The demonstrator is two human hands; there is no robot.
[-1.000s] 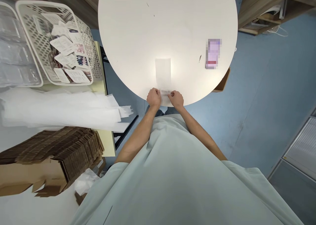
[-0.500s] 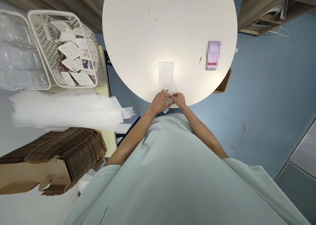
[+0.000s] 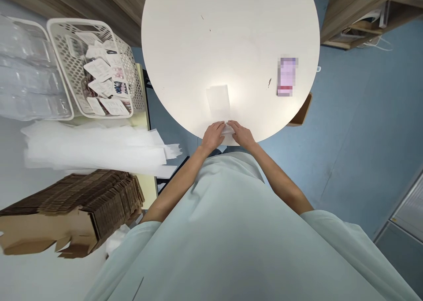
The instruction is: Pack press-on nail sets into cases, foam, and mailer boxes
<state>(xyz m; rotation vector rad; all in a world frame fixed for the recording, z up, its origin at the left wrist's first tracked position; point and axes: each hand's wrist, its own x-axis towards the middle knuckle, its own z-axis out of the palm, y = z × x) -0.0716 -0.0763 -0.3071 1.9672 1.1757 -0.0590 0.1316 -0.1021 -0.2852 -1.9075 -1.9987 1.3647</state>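
A thin, whitish packing-foam sheet (image 3: 218, 100) lies on the round white table (image 3: 185, 50), its far end slightly skewed and doubled over. The near end is gathered at the table's front edge between my hands. My left hand (image 3: 213, 135) grips it from the left with bent fingers and the thumb toward me. Opposite, my right hand (image 3: 243, 135) has its fingers curled over the right side of the same end. Both sets of fingertips almost meet; anything wrapped inside the sheet is hidden.
On the left side stand a white perforated basket (image 3: 130, 67) of carded small items, a stack of white foam sheets (image 3: 95, 146) and flattened cardboard boxes (image 3: 112, 195). A pixelated pinkish object (image 3: 286, 76) lies at the table's right.
My right hand has gone from a pinch to fingers laid over the sheet's near end. The sheet's far part has shifted and tilted left, showing a doubled edge.
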